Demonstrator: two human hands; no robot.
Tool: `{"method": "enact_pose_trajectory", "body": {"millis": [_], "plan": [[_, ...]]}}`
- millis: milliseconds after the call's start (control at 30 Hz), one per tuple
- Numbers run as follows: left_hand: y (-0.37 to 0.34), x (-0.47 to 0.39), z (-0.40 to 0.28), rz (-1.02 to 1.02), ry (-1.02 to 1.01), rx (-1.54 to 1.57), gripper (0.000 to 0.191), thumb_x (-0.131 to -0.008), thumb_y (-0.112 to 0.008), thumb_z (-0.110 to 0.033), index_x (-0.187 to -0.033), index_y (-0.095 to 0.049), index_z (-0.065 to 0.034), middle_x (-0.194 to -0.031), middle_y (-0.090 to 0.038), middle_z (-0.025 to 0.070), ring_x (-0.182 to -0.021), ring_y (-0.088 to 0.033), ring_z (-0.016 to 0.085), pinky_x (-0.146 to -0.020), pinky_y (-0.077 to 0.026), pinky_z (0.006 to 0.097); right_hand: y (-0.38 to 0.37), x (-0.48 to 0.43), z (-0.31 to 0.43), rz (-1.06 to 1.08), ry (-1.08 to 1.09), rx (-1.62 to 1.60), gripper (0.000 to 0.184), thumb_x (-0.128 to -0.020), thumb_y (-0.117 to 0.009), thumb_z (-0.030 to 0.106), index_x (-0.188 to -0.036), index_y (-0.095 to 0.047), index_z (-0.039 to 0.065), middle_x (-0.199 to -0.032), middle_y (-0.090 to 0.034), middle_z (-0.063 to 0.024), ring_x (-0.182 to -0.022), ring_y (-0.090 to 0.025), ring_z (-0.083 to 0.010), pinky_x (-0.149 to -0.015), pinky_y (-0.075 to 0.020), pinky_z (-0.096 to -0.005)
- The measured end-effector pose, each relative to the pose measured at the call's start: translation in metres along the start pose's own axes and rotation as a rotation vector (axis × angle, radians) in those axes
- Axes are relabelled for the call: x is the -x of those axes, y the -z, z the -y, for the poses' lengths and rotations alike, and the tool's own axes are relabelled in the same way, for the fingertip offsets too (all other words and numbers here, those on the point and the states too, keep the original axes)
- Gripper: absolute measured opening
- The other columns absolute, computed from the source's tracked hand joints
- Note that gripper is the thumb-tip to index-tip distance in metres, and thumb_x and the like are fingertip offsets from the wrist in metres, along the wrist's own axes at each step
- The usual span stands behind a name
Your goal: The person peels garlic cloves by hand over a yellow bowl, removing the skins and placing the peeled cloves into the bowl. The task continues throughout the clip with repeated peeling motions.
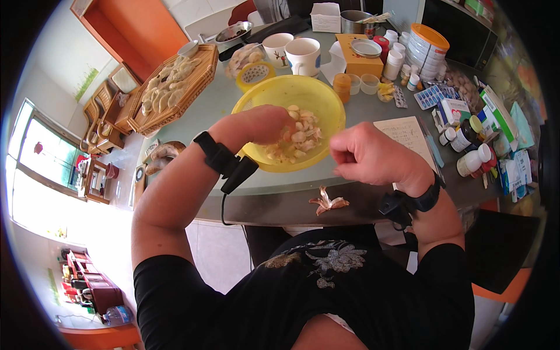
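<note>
A yellow plastic basin (245, 105) holds garlic cloves (302, 131) and loose papery skins. Over its left part, my left hand (264, 124) reaches in, back upward. Its fingertips are blurred and partly out of sight near the cloves, so what they hold is unclear. My right hand (365, 153) hovers at the basin's right rim with curled fingers; the inside of its palm is hidden. Close to the table's front edge lies an opened garlic husk (328, 202), apart from both hands.
Left of the basin, a woven bamboo tray (175, 87) bears dumplings. Behind stand a tape roll (255, 76) and two mugs (302, 57). A written notebook (407, 135) lies right, near medicine bottles (472, 159) and boxes. A large can (426, 50) stands back right.
</note>
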State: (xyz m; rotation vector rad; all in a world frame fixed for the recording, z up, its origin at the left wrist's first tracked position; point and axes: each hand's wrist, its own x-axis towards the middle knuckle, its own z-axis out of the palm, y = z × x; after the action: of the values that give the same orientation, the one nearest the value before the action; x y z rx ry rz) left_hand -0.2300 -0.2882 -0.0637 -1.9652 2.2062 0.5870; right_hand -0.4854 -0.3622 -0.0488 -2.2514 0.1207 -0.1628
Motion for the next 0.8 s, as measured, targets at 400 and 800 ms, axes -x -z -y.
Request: {"method": "enact_pose_trajectory", "body": {"millis": [400,800], "plan": [[-0.007,0.004,0.001,0.06,-0.067,0.077,0.017,-0.074,-0.06,-0.006,-0.087,-0.071,-0.0096,-0.082,-0.065,0.0116,-0.081,-0.062,0.031,-0.071,-0.048,0.0385,-0.006,0.01,-0.007,-0.161,0.152,0.074,0.013,-0.075,-0.056,-0.004,-0.086,-0.062,-0.001,-0.075,-0.062,-0.0108,-0.068,-0.061,-0.0235,-0.063,-0.0483,-0.0307],[-0.001,0.013,-0.006,-0.012,0.023,-0.061,0.013,-0.071,-0.065,-0.005,-0.083,-0.07,-0.0078,-0.076,-0.065,0.0093,-0.073,-0.062,0.025,-0.066,-0.048,0.0352,-0.012,0.001,-0.002,-0.262,0.152,0.02,0.008,-0.08,-0.059,-0.001,-0.088,-0.063,-0.001,-0.073,-0.063,-0.0106,-0.063,-0.06,-0.0202,-0.06,-0.0473,-0.0312]]}}
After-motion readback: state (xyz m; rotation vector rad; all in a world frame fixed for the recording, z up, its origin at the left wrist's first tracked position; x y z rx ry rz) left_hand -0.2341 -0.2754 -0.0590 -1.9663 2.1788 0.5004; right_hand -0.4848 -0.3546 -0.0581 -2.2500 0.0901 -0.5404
